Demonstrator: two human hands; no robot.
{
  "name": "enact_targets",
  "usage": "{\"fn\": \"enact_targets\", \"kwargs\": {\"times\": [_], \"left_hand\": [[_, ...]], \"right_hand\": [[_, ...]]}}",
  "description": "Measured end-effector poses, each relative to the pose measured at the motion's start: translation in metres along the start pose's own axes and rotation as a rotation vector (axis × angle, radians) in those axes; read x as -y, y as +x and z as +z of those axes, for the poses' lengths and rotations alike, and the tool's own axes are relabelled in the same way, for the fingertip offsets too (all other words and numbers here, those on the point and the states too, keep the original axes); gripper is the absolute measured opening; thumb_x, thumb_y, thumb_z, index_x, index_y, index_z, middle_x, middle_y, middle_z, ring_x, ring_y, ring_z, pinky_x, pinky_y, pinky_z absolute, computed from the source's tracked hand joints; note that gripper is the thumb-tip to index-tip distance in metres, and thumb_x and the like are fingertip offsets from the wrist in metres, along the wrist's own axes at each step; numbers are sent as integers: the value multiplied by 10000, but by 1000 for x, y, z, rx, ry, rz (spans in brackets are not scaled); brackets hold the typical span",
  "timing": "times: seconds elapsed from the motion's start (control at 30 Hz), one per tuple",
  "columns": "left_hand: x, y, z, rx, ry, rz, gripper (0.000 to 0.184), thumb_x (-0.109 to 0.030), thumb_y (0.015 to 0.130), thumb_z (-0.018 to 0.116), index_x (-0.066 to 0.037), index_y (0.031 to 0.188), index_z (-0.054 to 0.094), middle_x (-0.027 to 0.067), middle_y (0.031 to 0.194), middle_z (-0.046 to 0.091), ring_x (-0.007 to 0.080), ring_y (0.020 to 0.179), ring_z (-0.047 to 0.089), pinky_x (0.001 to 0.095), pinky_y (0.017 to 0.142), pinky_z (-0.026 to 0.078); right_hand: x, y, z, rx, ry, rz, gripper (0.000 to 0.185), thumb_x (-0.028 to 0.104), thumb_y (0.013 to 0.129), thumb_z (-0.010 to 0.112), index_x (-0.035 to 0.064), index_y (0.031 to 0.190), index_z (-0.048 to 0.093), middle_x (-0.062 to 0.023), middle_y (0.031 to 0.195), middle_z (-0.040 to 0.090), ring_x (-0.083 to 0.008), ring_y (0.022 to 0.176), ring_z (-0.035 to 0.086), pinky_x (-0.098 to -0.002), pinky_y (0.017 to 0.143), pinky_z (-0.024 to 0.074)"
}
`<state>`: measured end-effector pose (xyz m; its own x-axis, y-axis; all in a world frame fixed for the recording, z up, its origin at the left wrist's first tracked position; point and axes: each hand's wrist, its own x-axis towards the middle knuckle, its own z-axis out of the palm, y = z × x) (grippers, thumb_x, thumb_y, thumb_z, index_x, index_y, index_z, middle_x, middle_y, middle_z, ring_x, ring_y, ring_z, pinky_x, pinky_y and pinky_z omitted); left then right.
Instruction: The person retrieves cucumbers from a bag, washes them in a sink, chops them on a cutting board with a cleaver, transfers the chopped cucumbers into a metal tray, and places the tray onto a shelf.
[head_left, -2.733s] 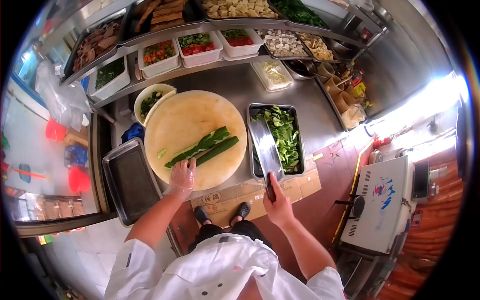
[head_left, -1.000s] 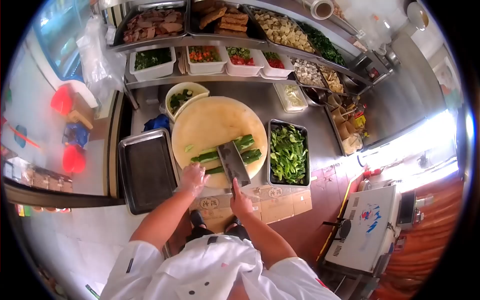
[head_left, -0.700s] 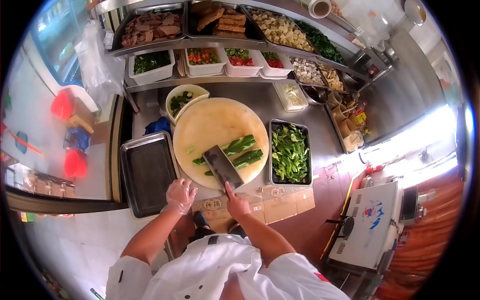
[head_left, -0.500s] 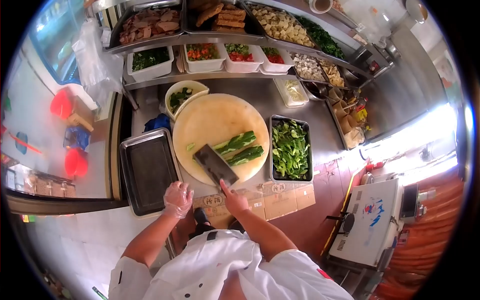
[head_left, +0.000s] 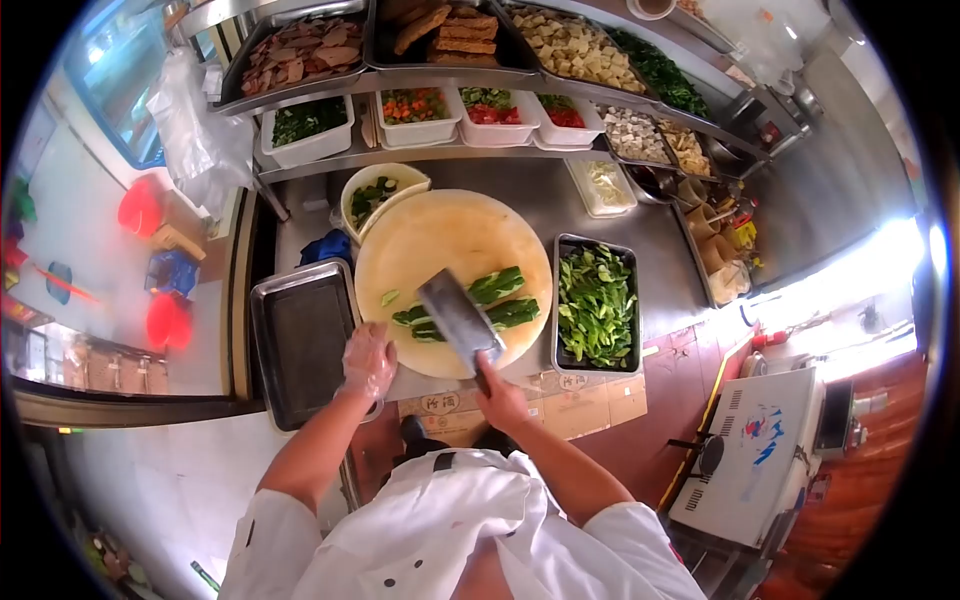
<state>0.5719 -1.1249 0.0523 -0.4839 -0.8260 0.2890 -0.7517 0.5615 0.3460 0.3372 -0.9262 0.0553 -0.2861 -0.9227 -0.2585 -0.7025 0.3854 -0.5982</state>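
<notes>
My right hand [head_left: 503, 402] is closed round the handle of a cleaver [head_left: 456, 312]. The broad blade lies across or just over two green cucumber-like pieces [head_left: 497, 285] on the round cutting board [head_left: 440, 225], hiding their middle. My left hand [head_left: 369, 362], in a clear plastic glove, is at the board's lower left edge with its fingers loosely curled; whether it holds anything does not show. A small green scrap [head_left: 389, 297] rests on the board's left part. Sliced greens fill a metal tray [head_left: 637, 300] right of the board.
A dark metal tray [head_left: 303, 340] stands left of the board, a white bowl [head_left: 352, 190] of dark green pieces behind it. Food containers [head_left: 308, 148] line the shelves above. A blue cloth [head_left: 328, 247] lies by the bowl. A white machine [head_left: 750, 450] stands at right.
Over the last second the cleaver moved left along the green pieces, then back right. My left hand drew back off the board, then came up again to its edge. The view shifted slightly.
</notes>
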Motion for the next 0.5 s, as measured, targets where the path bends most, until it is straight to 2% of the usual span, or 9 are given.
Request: {"fn": "enact_targets", "kwargs": {"times": [0.1,0.17,0.23,0.3,0.33,0.37,0.43,0.47,0.5], "left_hand": [[0,48,13,-6,-24,-72,354,-185,884,682,-69,1216,638,179,1176,635,382,1105,631,483,939,532],[1,75,26,98,-14,-110,347,-165,877,675,-65,1208,650,194,1194,639,392,1103,639,483,941,536],[14,98,38,284,53,-109,307,-148,873,655,-69,1168,678,181,1172,656,382,1095,651,476,947,537],[25,108,53,296,32,-166,264,-148,846,652,-58,1092,688,208,1187,672,391,1103,656,477,927,546],[28,109,55,290,41,-184,256,-156,841,654,-53,1074,685,209,1164,682,392,1095,660,474,914,548],[24,113,57,283,46,-198,249,-163,836,656,-48,1056,682,211,1142,692,392,1086,664,470,901,549],[2,122,60,293,-92,-527,250,-187,830,657,-28,1022,678,224,1031,707,421,978,677,482,860,545],[-23,132,53,256,-158,-491,244,-151,818,689,-15,1018,657,190,929,704,349,856,693,424,794,546],[-28,133,74,266,-490,-581,219,-91,837,709,-21,1033,642,107,888,673,216,780,646,358,738,533]], "right_hand": [[-15,-3,-49,-111,253,37,804,196,927,659,216,1642,291,-177,826,674,-360,754,686,-456,743,554],[-37,7,-87,-118,379,101,661,176,930,685,108,1550,469,-112,803,641,-219,699,601,-355,714,530],[-73,21,-120,-79,365,125,601,193,925,694,72,1489,526,-99,837,673,-210,732,635,-352,726,540],[-110,33,-147,-66,400,91,545,197,930,689,41,1435,557,-111,870,699,-211,757,670,-353,730,550],[-130,39,-158,-24,415,141,517,200,939,684,38,1416,564,-110,897,720,-208,773,694,-352,727,555],[-112,43,-198,145,443,317,481,200,948,678,38,1388,575,-107,885,723,-204,760,695,-361,716,553],[-148,55,-216,223,435,282,410,205,952,673,32,1315,598,-107,871,726,-206,755,696,-380,699,551],[-155,63,-228,268,422,287,368,216,957,667,26,1265,597,-125,864,724,-237,757,703,-402,698,550],[-158,68,-237,317,408,293,332,227,963,661,20,1214,595,-143,856,723,-268,759,710,-424,697,549]]}}
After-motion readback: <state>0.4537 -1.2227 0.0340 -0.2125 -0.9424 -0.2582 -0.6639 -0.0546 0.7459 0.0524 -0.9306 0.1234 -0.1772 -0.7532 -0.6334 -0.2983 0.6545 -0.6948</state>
